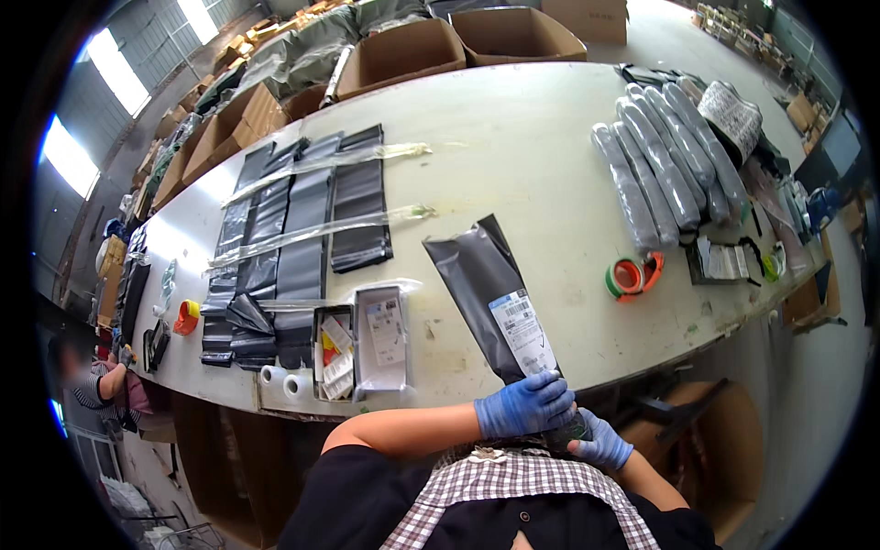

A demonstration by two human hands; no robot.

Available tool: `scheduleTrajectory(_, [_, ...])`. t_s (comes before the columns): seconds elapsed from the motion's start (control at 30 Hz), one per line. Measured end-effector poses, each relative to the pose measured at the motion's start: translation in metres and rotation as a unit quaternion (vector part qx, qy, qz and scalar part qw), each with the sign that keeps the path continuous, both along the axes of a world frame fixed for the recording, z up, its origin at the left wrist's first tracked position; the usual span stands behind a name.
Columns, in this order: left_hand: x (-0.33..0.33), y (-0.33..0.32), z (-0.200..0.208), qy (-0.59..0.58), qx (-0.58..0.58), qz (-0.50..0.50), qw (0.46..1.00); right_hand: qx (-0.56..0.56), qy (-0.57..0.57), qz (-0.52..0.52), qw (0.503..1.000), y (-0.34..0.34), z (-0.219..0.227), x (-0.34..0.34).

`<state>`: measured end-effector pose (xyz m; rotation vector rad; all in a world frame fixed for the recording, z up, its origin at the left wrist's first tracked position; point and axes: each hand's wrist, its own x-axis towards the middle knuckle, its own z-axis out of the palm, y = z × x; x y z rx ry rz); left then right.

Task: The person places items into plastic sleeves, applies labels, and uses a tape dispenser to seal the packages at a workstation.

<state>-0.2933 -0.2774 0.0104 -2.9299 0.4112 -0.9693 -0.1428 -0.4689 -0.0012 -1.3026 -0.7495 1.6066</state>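
Observation:
A black plastic mailing bag [477, 289] with a white printed label [521, 332] stretches from my body out over the table's near edge. My left hand [524, 405], in a blue glove, is closed on the bag just below the label. Close to my waist, my right hand [600, 444], gloved the same way with bare fingertips, is closed around the bag's near end. That end is dark and partly hidden by my fingers, so whether something is inside cannot be made out.
Stacks of black bags [307, 215] lie left on the white table [513, 137], under clear strips. Nearer are a grey tray [381, 374], a box of small items [334, 378] and white rolls [297, 385]. Right are grey wrapped bundles [646, 183] and tape rolls [629, 277]. A co-worker [101, 385] is far left.

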Motion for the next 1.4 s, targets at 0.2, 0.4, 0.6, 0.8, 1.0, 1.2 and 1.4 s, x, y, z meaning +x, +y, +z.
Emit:
scheduleTrajectory(0.2, [-0.046, 0.142, 0.13, -0.109, 0.057, 0.444, 0.888, 0.297, -0.02, -0.008, 0.955, 0.303, 0.12, 0.008])
scheduleTrajectory(0.4, [-0.074, 0.153, 0.139, -0.118, -0.112, 0.35, 0.922, 0.287, -0.205, -0.258, 0.9, 0.439, 0.128, 0.107])
scheduleTrajectory(0.6, [-0.147, 0.181, 0.056, 0.04, -0.282, 0.395, 0.873, -0.091, -0.759, -0.047, 0.642, 0.343, 0.027, 0.256])
scheduleTrajectory(0.8, [-0.207, 0.275, 0.015, 0.034, -0.257, 0.561, 0.786, -0.347, -0.74, -0.05, 0.574, 0.38, -0.03, 0.309])
scheduleTrajectory(1.0, [-0.203, 0.385, -0.045, 0.137, -0.276, 0.62, 0.722, -0.105, -0.352, -0.187, 0.911, 0.43, -0.053, 0.321])
scheduleTrajectory(1.2, [-0.195, 0.43, -0.081, 0.282, -0.167, 0.612, 0.72, -0.075, 0.009, -0.055, 0.996, 0.385, -0.034, 0.178])
scheduleTrajectory(1.4, [-0.195, 0.443, -0.067, 0.169, -0.2, 0.594, 0.761, -0.037, -0.024, 0.022, 0.999, 0.327, -0.048, 0.109])
